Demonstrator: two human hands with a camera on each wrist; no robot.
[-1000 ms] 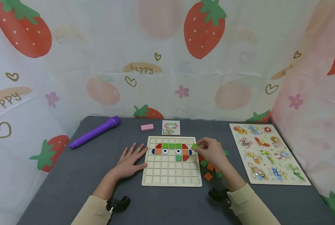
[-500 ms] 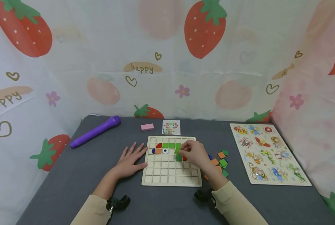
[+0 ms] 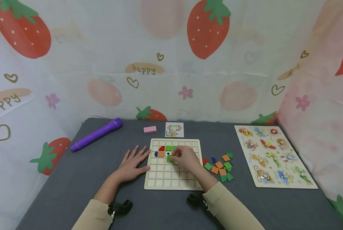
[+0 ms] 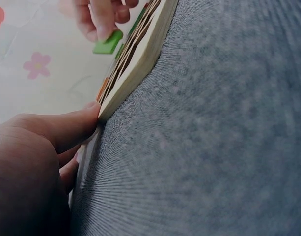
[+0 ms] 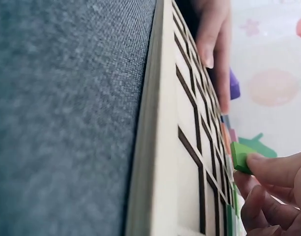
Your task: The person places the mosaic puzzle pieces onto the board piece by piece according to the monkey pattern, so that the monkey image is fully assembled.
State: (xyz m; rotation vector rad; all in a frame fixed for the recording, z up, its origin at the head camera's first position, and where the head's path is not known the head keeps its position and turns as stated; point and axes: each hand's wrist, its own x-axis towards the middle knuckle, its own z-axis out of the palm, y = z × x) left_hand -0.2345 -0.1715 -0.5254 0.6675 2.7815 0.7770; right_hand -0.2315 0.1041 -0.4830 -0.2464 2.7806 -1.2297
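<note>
My right hand pinches a light green square tile between thumb and finger, over the wooden grid board. In the right wrist view the green tile is tilted above the grid. Beside it on the board lie an eye tile, an orange tile, a red curved tile and a blue piece. Green squares line the row above; the right hand hides the tiles farther right. My left hand lies spread on the table, fingertips at the board's left edge.
Loose coloured tiles lie right of the board. Behind it are a pattern card and a pink block. A purple tube with a wider end lies back left, an insect-picture board at right.
My right hand has carried the green tile leftward from the board's right edge to beside the left eye tile, uncovering the loose tiles. The left hand has stayed in place.
</note>
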